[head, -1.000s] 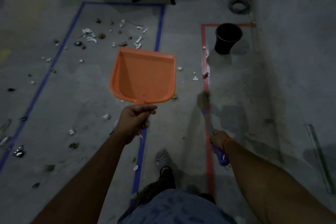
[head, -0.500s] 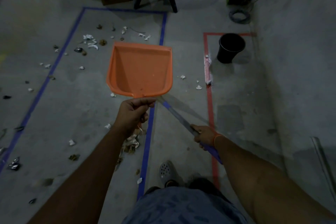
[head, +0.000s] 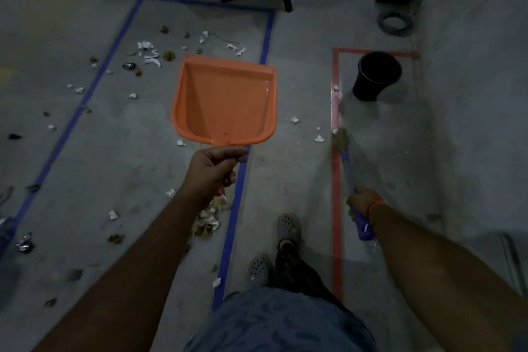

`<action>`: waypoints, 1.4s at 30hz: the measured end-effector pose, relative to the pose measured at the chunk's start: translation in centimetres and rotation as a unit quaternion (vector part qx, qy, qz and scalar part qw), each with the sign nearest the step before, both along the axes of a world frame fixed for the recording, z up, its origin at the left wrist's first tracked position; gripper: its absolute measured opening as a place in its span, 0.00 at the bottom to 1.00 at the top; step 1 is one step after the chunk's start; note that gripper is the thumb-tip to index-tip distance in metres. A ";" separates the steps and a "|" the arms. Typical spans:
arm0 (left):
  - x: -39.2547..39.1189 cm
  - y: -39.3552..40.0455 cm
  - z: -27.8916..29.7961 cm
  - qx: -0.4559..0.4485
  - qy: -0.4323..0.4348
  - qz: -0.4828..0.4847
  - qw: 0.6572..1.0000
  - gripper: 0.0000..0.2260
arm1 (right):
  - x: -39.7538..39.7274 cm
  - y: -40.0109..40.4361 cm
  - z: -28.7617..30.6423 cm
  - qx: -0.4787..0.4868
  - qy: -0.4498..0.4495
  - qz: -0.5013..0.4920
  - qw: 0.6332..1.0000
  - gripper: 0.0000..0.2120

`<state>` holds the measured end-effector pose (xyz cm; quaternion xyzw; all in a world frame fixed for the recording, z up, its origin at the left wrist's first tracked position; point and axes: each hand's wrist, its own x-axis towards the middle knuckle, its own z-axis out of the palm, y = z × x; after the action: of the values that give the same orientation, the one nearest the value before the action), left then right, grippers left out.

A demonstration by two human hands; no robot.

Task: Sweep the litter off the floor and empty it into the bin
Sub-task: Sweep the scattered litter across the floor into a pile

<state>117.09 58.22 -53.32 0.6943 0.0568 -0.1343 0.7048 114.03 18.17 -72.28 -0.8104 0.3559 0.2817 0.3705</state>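
Grey floor [head: 300,71] carries light paper litter [head: 148,51]; left hand [head: 213,170] grips stiff dustpan [head: 225,103], right hand [head: 361,200] grips broom [head: 347,163] handle.

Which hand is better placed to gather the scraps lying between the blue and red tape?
Right. The right hand holds the broom, whose bristles sit beside those scraps; the left hand holds the dustpan raised off the floor.

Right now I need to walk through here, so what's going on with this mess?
A person is sweeping up. Their left hand holds an orange dustpan raised off the floor; their right hand grips a small broom at the red tape. Litter remains scattered inside the blue-taped area. The black bin stands ahead.
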 end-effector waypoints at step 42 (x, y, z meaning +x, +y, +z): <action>24.7 -6.1 2.7 0.070 0.003 0.052 0.996 0.14 | 27.3 4.9 0.9 0.166 0.035 0.214 0.962 0.32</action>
<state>141.80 52.11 -50.63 0.7374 0.1042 -0.0958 0.6604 141.30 23.05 -71.38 -0.7843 0.1349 0.4382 0.4179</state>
